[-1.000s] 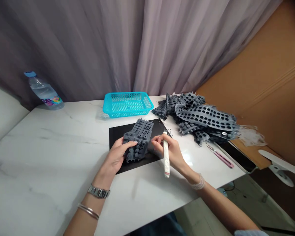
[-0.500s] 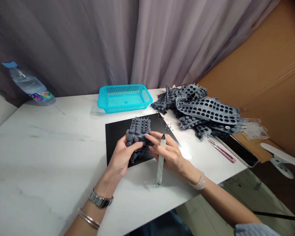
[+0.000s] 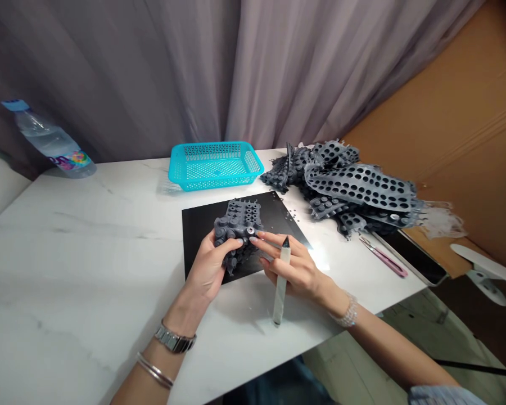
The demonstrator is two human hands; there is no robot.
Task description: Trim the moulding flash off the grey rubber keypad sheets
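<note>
My left hand [image 3: 208,263] grips a dark grey rubbery sheet piece [image 3: 236,225] covered in rows of round studs, its thumb pressed along the near side. One stud near the right fingertips shows a pale ring. My right hand [image 3: 297,267] has a pale pen-like tool [image 3: 280,289] with a dark pointed tip tucked between its fingers, the tip pointing up and away from the piece. Its index and middle fingertips touch the right edge of the piece. Beneath the piece lies a black mat [image 3: 202,247]. The hands hide part of the piece's underside.
A blue plastic basket [image 3: 215,184] stands behind the mat. To the right is a heap of grey perforated and studded sheets [image 3: 362,185]. Pink-handled tweezers [image 3: 383,257] lie beside a dark flat tray-like object [image 3: 409,256]. A water bottle [image 3: 54,143] stands at the far left.
My right fingertips have shifted slightly down along the piece, and a pale-ringed stud now shows beside them. The piece has turned a little in my left hand. The pen-like tool stays held.
</note>
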